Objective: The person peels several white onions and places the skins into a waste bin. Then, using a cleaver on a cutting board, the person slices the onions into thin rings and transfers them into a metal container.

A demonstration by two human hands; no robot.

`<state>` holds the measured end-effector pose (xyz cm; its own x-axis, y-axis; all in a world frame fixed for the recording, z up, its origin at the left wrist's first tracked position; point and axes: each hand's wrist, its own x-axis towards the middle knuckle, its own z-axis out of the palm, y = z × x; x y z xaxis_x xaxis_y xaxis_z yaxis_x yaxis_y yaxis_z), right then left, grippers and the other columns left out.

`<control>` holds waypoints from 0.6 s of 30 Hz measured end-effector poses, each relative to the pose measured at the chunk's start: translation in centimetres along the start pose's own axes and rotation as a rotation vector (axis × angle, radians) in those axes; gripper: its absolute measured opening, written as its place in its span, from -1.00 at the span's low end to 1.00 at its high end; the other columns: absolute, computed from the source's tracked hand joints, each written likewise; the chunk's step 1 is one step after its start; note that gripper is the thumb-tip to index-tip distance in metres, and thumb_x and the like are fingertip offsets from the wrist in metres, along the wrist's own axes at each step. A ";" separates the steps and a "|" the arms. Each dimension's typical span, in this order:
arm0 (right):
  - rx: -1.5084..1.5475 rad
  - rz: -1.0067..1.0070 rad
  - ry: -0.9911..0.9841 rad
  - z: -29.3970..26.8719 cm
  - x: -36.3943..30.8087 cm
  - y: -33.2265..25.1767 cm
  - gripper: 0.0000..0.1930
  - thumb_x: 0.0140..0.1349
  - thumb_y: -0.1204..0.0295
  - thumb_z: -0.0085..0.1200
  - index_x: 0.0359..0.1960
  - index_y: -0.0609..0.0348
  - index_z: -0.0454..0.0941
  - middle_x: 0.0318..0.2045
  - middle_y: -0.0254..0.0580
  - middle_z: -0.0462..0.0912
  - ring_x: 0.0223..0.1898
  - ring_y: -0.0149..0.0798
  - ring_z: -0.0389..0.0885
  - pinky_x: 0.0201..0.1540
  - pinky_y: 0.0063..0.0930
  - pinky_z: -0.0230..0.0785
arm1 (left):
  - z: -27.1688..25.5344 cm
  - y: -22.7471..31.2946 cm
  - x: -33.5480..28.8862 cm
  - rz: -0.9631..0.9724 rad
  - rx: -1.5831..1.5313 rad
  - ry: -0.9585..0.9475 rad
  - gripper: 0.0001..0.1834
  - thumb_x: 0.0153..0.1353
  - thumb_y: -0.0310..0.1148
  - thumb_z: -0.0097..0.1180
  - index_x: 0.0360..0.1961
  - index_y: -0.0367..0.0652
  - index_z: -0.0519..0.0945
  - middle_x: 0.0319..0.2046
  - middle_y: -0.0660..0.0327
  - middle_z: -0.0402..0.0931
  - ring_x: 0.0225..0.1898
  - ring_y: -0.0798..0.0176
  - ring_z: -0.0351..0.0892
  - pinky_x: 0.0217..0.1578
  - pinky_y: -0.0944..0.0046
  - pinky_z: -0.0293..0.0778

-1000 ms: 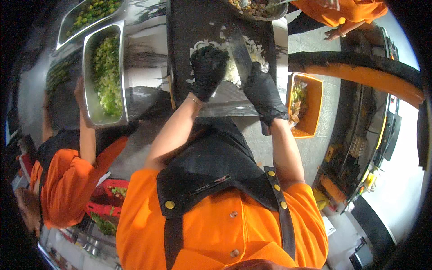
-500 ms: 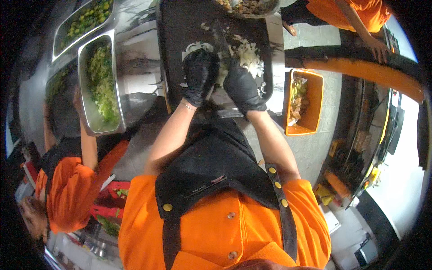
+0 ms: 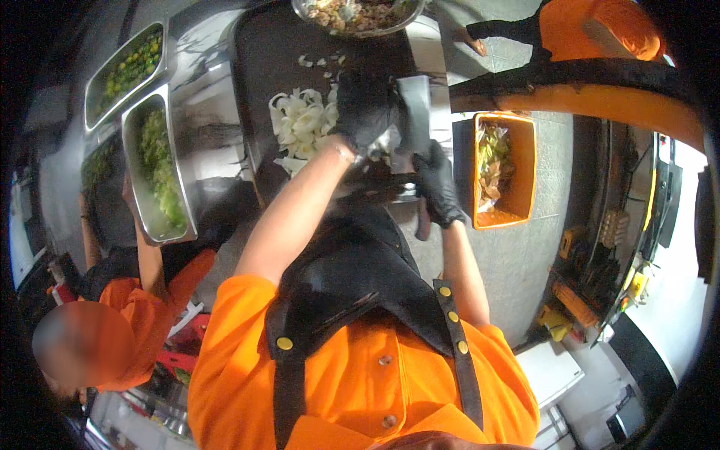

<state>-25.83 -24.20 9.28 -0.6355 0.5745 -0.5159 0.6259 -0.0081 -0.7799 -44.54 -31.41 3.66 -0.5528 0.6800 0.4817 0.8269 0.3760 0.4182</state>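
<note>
My right hand (image 3: pixel 437 184), in a black glove, grips a broad-bladed knife by its handle. The knife's blade (image 3: pixel 414 105) points away from me over the right part of a dark board (image 3: pixel 259 60). My left hand (image 3: pixel 364 112), gloved in black too, is over the board just left of the blade. Its fingers are smeared by motion. A heap of cut white onion (image 3: pixel 304 124) lies left of that hand. Small onion bits are scattered beyond it, and some pale pieces show between my hands.
Beyond the board stands a metal bowl (image 3: pixel 360 31) of chopped food. Two steel pans, one with chopped greens (image 3: pixel 160 161), one with green and yellow pieces (image 3: pixel 133 71), sit left, beside a co-worker's arms (image 3: pixel 148 247). An orange bin (image 3: pixel 506 221) with scraps is right; another person (image 3: pixel 596 30) stands far right.
My right hand has moved right and nearer me, lifting the knife away from the onion. My left hand has shifted right, uncovering the heap. The far-right person has moved.
</note>
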 end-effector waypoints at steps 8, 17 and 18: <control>-0.076 -0.374 0.020 3.4 -0.1 -3.5 -0.78 0.16 0.54 -0.02 -0.15 0.30 0.41 -0.49 0.12 0.55 -0.46 -0.03 0.59 -0.42 -0.24 0.40 | -0.2 -2.2 -1.4 -0.129 -0.314 0.036 -0.79 0.24 -0.32 -0.05 -0.30 -0.24 0.54 -0.33 0.02 0.52 -0.24 -0.03 0.49 -0.16 0.07 0.38; -0.222 -0.501 0.052 1.1 -6.3 -7.9 -0.70 0.15 0.58 0.00 -0.06 0.28 0.32 -0.57 0.10 0.56 -0.51 0.14 0.61 -0.50 -0.15 0.40 | -5.1 -2.4 -4.3 -1.286 -1.915 0.172 -0.54 0.30 -0.03 -0.20 0.02 -0.10 0.49 0.03 0.13 0.48 0.04 0.14 0.45 -0.05 0.08 0.48; -0.173 -0.515 0.097 -0.1 -6.0 -7.5 -0.76 0.17 0.58 0.01 -0.12 0.29 0.35 -0.57 0.14 0.55 -0.48 0.16 0.61 -0.49 -0.16 0.40 | -7.1 -0.2 -1.8 -1.265 -1.961 0.313 -0.55 0.32 -0.05 -0.20 0.07 -0.10 0.46 0.05 0.16 0.47 0.04 0.11 0.45 0.04 0.09 0.44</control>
<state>-26.61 -27.54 18.25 -0.8393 0.5421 -0.0418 0.3157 0.4234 -0.8491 -44.41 -37.17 8.17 -0.6657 0.5316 -0.5236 -0.7381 -0.5721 0.3575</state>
